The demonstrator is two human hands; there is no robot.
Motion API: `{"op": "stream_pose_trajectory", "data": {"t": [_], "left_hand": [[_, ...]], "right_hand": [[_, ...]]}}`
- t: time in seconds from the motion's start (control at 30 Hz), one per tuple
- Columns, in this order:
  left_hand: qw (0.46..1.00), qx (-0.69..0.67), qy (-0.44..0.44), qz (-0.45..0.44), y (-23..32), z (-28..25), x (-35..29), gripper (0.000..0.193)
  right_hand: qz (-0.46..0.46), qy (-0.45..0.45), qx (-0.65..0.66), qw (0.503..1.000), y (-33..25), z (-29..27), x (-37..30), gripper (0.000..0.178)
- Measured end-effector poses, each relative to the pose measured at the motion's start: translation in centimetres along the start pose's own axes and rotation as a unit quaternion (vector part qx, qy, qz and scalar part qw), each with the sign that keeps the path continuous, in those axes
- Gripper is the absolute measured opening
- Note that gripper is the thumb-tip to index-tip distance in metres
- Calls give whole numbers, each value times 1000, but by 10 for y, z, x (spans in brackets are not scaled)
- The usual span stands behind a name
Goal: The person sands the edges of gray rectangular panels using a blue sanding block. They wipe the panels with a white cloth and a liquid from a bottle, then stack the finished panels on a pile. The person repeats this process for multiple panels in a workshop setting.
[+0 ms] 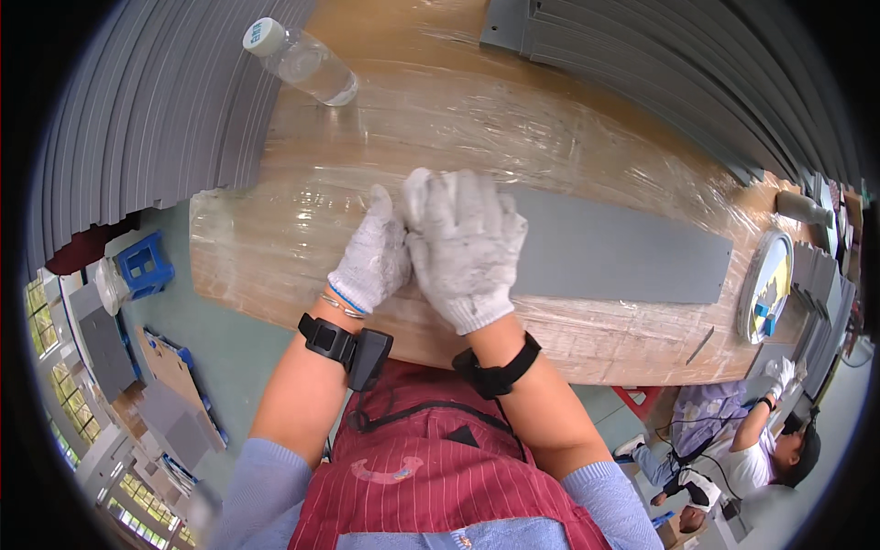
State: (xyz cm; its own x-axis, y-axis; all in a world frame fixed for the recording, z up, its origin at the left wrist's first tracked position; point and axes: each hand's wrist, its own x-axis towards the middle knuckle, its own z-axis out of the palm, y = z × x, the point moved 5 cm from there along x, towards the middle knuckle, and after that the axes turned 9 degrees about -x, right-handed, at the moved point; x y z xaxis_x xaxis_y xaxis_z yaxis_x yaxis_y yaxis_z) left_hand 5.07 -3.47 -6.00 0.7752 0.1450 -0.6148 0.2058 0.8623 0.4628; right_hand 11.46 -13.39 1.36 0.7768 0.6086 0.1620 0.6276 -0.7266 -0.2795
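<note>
Covering left end of gray rectangular panel (628, 247) with gloved right hand (467, 246).
Holding gloved left hand (378, 252) just beside, fingers close together; can't tell if gripping anything with either. Have panel flat on film-wrapped tabletop (440, 110).

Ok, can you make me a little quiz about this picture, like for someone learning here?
1. True or false: the left hand is gloved.
2. Which is nearest the right hand?
A) blue stool
B) flat grey panel
C) round tub
3. What colour is the cap on the clear bottle?

Key: 1. True. 2. B. 3. White.
</note>
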Motion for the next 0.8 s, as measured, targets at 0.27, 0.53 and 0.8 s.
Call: {"op": "stream_pose_trajectory", "data": {"t": [0.27, 0.53, 0.8], "left_hand": [[989, -64, -57, -121, -2, -1, 9, 61], [997, 62, 11, -49, -3, 4, 11, 38], [995, 96, 18, -32, -3, 4, 16, 39]], "right_hand": [[-169, -26, 176, 969, -13, -10, -83, 27], [144, 143, 174, 964, 103, -97, -93, 25], [74, 81, 74, 991, 100, -44, -62, 41]]}}
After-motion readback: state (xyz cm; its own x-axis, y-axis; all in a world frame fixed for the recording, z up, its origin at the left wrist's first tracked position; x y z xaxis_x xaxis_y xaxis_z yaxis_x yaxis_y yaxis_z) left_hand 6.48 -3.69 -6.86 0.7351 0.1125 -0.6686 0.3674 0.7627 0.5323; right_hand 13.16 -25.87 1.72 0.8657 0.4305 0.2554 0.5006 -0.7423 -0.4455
